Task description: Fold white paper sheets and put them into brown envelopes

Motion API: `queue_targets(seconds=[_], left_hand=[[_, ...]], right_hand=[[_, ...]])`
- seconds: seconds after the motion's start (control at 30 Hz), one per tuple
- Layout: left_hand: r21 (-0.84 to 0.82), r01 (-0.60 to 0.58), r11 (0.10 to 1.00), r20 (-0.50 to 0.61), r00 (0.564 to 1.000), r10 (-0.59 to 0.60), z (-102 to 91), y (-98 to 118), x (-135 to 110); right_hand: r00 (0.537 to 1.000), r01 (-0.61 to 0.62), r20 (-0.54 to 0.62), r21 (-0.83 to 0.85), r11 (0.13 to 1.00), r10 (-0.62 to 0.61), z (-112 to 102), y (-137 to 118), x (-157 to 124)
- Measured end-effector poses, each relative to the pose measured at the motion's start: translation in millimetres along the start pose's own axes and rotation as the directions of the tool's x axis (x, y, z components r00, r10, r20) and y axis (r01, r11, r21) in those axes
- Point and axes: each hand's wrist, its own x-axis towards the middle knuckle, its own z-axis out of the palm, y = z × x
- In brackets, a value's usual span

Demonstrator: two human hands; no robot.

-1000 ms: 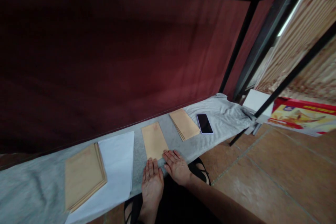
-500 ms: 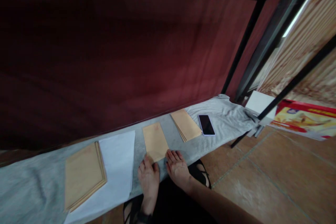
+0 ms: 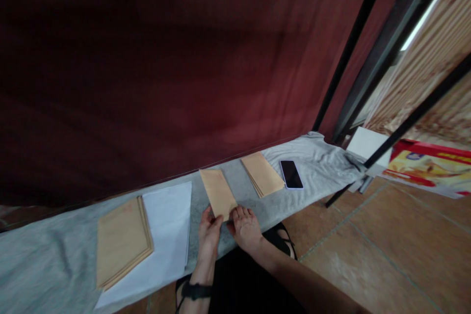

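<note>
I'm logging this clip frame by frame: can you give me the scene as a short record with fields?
Surface: grey cloth over a long bench
Left hand: pinches near end of single envelope
Right hand: holds the same end
To its left: white paper, then left envelope pile
To its right: right envelope stack, phone with dark screen
Behind: dark red backdrop

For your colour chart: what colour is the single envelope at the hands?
The envelope is tan; head view.
</note>
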Motion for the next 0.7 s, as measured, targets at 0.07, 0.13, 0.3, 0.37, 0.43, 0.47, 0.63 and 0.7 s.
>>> queue_targets(seconds=[0.07,0.13,0.3,0.37,0.43,0.47,0.63,0.7], left_hand=[[-0.015,-0.004,1.0,0.03,1.0,0.005,7.2,15,-7],[-0.036,-0.013,0.999,0.05,0.999,0.015,12.2,26,-11],[-0.146,0.05,0.988,-0.032,0.998,-0.055,14.3,19,-19],[-0.149,0.141,0.979,-0.013,0.989,-0.145,12.9,9,-23],[-0.157,0.213,0.964,0.071,0.976,-0.204,11.6,2,-26],[-0.165,0.234,0.958,0.109,0.97,-0.219,10.8,0,-27],[-0.058,0.22,0.974,0.117,0.97,-0.213,2.0,2,-18],[0.097,0.153,0.983,0.061,0.985,-0.16,-4.8,3,-11]], right_hand=[[0.999,-0.042,0.03,0.015,0.999,0.041,-10,0,6],[0.994,-0.101,0.05,0.099,0.99,0.096,-16,3,13],[0.912,-0.367,0.192,0.776,0.513,0.363,-12,8,22],[0.883,-0.376,0.317,0.919,0.116,0.346,-5,5,19],[0.87,-0.363,0.398,0.916,-0.168,0.291,2,-1,14],[0.867,-0.359,0.421,0.899,-0.251,0.267,4,-3,11],[0.848,-0.386,0.479,0.852,-0.354,0.227,13,-10,4],[0.832,-0.411,0.494,0.855,-0.318,0.253,17,-7,2]])
